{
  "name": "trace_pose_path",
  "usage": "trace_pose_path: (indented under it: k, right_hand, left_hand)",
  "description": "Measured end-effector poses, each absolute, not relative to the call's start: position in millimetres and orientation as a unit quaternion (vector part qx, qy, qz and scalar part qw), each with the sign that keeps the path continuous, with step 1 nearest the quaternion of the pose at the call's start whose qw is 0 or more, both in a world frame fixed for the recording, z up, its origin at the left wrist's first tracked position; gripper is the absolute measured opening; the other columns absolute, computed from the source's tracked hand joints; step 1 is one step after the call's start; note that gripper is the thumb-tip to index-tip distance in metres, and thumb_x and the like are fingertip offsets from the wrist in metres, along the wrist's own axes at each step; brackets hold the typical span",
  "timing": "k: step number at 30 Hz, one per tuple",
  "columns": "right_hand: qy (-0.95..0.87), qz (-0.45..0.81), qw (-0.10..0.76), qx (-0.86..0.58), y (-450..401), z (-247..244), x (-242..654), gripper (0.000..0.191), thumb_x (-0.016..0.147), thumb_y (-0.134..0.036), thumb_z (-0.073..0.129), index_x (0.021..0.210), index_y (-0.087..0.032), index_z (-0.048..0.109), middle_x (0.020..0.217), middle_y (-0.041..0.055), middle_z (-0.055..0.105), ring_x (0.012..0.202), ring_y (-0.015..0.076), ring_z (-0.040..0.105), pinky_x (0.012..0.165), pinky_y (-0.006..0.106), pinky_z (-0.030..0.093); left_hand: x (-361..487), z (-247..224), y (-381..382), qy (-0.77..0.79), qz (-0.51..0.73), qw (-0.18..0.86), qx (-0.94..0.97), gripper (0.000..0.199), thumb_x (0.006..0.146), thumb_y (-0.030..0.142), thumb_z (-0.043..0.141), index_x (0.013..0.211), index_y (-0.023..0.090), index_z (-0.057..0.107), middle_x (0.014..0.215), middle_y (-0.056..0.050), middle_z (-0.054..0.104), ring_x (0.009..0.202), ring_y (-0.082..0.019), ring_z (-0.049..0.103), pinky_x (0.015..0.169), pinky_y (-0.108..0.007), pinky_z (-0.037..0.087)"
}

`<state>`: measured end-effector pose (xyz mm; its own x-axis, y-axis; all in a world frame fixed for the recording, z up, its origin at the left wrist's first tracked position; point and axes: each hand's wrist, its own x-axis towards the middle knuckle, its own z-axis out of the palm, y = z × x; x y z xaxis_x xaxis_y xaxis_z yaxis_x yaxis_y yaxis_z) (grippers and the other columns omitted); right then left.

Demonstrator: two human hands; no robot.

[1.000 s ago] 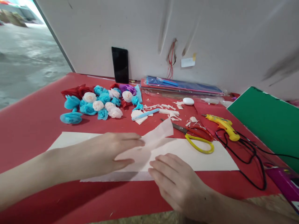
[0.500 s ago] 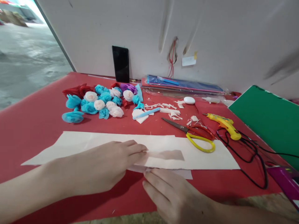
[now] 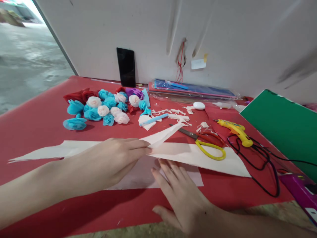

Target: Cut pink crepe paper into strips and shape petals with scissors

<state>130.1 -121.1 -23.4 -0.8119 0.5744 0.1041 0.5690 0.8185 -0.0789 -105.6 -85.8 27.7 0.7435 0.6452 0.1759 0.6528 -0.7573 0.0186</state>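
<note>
A long white paper strip (image 3: 198, 152) stretches across the front of the red table. My left hand (image 3: 121, 157) has its edge pinched between the fingers, and a fold of the strip stands up beside the fingertips. Under it lies a thinner, translucent white sheet (image 3: 140, 177). My right hand (image 3: 182, 195) rests on that sheet with fingers spread, the tips by the lower edge of the white strip. Scissors (image 3: 210, 150) with one red and one yellow handle lie on the strip's right part.
Blue, white, red and purple paper flowers (image 3: 104, 109) are heaped at the back left. A phone (image 3: 126, 67) leans against the wall. Paper scraps (image 3: 170, 112) and a light-blue stick (image 3: 153, 119) lie mid-table. A yellow glue gun (image 3: 235, 130) with black cord sits right, before a green board (image 3: 284, 122).
My left hand has lifted the strip's near edge and folded part of it upward, uncovering more of the sheet beneath. My right hand's fingers have spread out on that sheet.
</note>
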Motion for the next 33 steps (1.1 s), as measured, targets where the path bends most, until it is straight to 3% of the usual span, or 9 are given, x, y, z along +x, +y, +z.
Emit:
trace_pose_path:
  k: [6, 14, 22, 33]
  right_hand:
    - [-0.942, 0.092, 0.021, -0.321, -117, -16, 126, 0.06, 0.095, -0.048, 0.028, 0.137, -0.006, 0.039, 0.142, 0.0229, 0.039, 0.132, 0.0355, 0.034, 0.102, 0.051, 0.038]
    - [-0.932, 0.091, 0.034, -0.349, -111, -15, 123, 0.06, 0.096, -0.048, 0.021, 0.136, -0.008, 0.042, 0.133, 0.0193, 0.05, 0.12, 0.0315, 0.049, 0.098, 0.049, 0.044]
    - [-0.958, 0.013, 0.045, -0.284, -125, -21, 128, 0.061, 0.096, -0.047, 0.027, 0.135, -0.003, 0.041, 0.141, 0.0219, 0.041, 0.129, 0.0348, 0.04, 0.101, 0.046, 0.043]
    - [-0.951, 0.061, 0.017, -0.302, -125, -17, 127, 0.06, 0.095, -0.046, 0.033, 0.139, -0.006, 0.036, 0.147, 0.0252, 0.025, 0.135, 0.038, 0.026, 0.104, 0.055, 0.034]
  left_hand:
    - [-102, 30, -84, -0.33, -0.114, 0.049, -0.936, 0.043, 0.085, 0.005, 0.028, 0.11, 0.016, 0.062, 0.106, -0.007, 0.071, 0.088, -0.017, 0.069, 0.074, -0.026, 0.054]
    - [-99, 36, -91, -0.342, -0.123, 0.059, -0.93, 0.049, 0.076, 0.001, 0.03, 0.109, 0.02, 0.06, 0.106, -0.002, 0.071, 0.088, -0.016, 0.069, 0.073, -0.025, 0.052]
    - [-105, 31, -93, -0.344, -0.105, 0.036, -0.933, 0.047, 0.077, 0.002, 0.033, 0.109, 0.026, 0.057, 0.102, 0.004, 0.071, 0.081, -0.013, 0.069, 0.066, -0.021, 0.05]
    - [-104, 38, -86, -0.33, -0.141, 0.097, -0.928, 0.045, 0.092, 0.007, 0.023, 0.105, 0.01, 0.066, 0.105, -0.01, 0.07, 0.089, -0.017, 0.067, 0.075, -0.025, 0.054]
